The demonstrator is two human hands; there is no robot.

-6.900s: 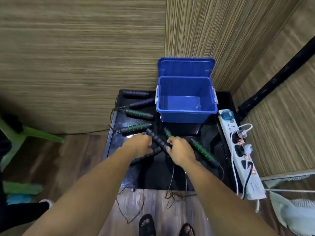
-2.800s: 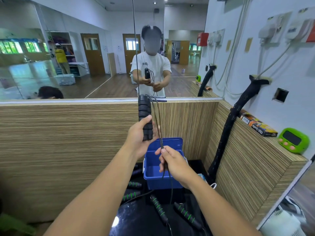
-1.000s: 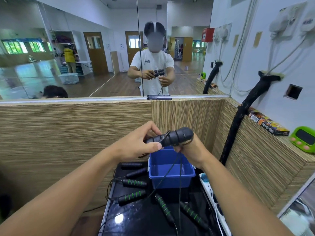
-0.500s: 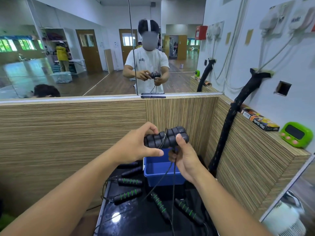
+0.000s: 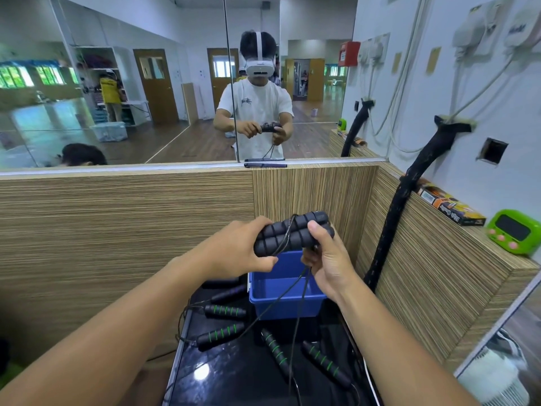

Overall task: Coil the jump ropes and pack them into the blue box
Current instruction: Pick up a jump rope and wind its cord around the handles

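Note:
Two black jump rope handles (image 5: 288,234) lie side by side, held up above the blue box (image 5: 285,300). My left hand (image 5: 237,250) grips their left end. My right hand (image 5: 323,260) holds their right end, thumb on top, with the thin black cord (image 5: 298,317) passing through it and hanging down to the table. One turn of cord crosses the handles. On the black table (image 5: 234,373) lie several more handles with green rings (image 5: 221,335) and dark ones (image 5: 228,293) left of the box.
Striped wooden partitions (image 5: 126,230) wall in the table at the back and right. A black padded pole (image 5: 392,218) leans at the right. A green timer (image 5: 515,231) and a small carton (image 5: 449,206) sit on the right ledge. A mirror is behind.
The handles were picked off the table and raised. My right hand, which pinched the hanging cord earlier, has come up to the handles' right end; a turn of cord now lies over them.

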